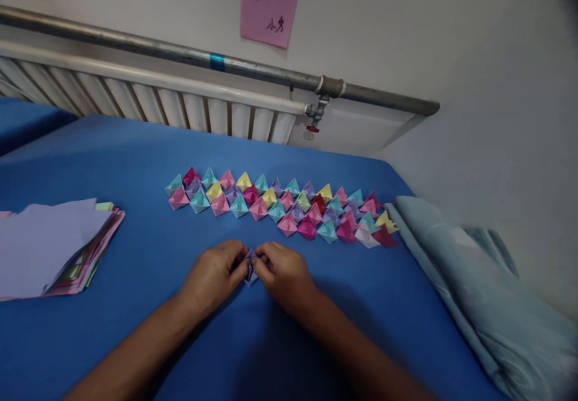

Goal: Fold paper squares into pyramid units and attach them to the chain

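Note:
A small purple folded paper boat (pixel 250 276) is held low over the blue surface, pinched from both sides. My left hand (pixel 215 273) has thumb and fingers closed on its left side. On its right side, my right hand (pixel 283 273) grips it the same way. The fingertips cover part of the folded paper. Just beyond my hands lie rows of folded paper boats (pixel 258 208) in pink, teal, yellow, purple and red, set close together.
A stack of coloured paper sheets (pixel 58 244) lies at the left on the blue surface (pixel 149 329). Folded pale teal cloth (pixel 469 292) rests along the right edge. Behind are a white radiator (pixel 194 109), a metal pipe (pixel 158 49) and a pink paper note (pixel 270 6) on the wall.

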Motion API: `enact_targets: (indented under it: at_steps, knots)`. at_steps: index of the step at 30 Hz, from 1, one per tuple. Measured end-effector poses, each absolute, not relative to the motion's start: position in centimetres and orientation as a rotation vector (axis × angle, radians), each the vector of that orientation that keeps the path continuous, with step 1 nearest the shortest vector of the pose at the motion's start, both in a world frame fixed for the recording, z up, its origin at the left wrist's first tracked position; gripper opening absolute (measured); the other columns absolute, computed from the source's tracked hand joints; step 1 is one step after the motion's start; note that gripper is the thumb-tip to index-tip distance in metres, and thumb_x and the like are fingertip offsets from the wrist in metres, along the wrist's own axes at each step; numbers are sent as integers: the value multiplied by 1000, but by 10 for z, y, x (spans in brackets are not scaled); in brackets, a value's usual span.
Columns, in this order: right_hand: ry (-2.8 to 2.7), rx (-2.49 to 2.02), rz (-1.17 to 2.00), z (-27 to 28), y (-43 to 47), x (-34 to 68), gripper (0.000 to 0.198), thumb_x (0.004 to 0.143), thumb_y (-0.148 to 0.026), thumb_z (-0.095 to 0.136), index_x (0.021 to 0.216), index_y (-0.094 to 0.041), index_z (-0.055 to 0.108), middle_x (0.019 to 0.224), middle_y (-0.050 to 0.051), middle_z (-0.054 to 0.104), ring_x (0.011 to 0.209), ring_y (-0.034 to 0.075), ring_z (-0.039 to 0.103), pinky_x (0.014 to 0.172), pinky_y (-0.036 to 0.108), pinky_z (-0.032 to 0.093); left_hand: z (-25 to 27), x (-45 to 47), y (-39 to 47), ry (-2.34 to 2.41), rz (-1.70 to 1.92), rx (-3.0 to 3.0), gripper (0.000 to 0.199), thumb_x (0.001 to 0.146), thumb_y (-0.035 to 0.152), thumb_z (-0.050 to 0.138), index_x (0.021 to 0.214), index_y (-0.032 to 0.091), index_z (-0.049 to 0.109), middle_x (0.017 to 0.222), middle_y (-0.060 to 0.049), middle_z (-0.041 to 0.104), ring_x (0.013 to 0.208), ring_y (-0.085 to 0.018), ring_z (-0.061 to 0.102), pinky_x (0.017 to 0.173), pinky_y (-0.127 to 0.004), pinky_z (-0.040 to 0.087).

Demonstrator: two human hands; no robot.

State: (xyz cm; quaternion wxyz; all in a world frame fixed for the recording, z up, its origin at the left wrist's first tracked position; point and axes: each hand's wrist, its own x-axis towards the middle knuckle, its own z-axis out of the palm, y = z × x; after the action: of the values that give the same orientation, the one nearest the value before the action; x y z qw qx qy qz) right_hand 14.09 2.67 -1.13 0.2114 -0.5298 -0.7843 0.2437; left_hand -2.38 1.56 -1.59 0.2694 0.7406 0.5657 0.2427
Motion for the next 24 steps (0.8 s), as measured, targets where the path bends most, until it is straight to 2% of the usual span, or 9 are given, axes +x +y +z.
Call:
enact_targets:
  at_steps: [7, 16, 18, 20, 24]
  knots:
    - [-2288, -1509, 506, -15, 28, 138, 11, 87, -21, 54, 81, -19, 63, 76, 1, 65, 70, 13, 57, 62, 23, 34, -20, -24, 16, 1548, 651, 2091, 15, 85, 24, 45, 74, 20, 54, 68, 0, 57, 61, -14, 54, 59, -25, 39]
    - [-2288, -1504, 511, -15, 28, 135, 11, 86, -19, 53, 77, -19, 61, 76, 2, 64, 68, 13, 55, 61, 24, 34, -18, -19, 15, 1589, 655, 2036, 15, 83, 23, 46, 71, 20, 54, 68, 0, 58, 63, -14, 55, 60, -26, 40]
    - [-2212, -1467, 634, -15, 30, 139, 6, 82, -17, 56, 81, -20, 61, 75, 0, 63, 68, 13, 55, 61, 23, 36, -17, -21, 15, 1554, 671, 2003, 14, 83, 25, 46, 73, 20, 56, 68, 0, 59, 63, -14, 55, 59, -26, 41]
    - [-2084, -1429, 742, -14, 29, 145, 10, 78, -14, 56, 84, -21, 61, 74, -2, 61, 67, 11, 54, 61, 21, 38, -16, -23, 15, 1513, 702, 1932, 13, 82, 28, 49, 81, 20, 59, 72, 0, 61, 64, -14, 57, 60, -25, 42]
    - [-1976, -1333, 710, -10, 20, 161, 11, 81, -12, 53, 78, -20, 59, 72, -2, 57, 66, 11, 54, 62, 21, 40, -12, -30, 17, 1552, 749, 1762, 22, 79, 29, 48, 93, 18, 62, 72, -1, 63, 59, -14, 57, 58, -26, 44]
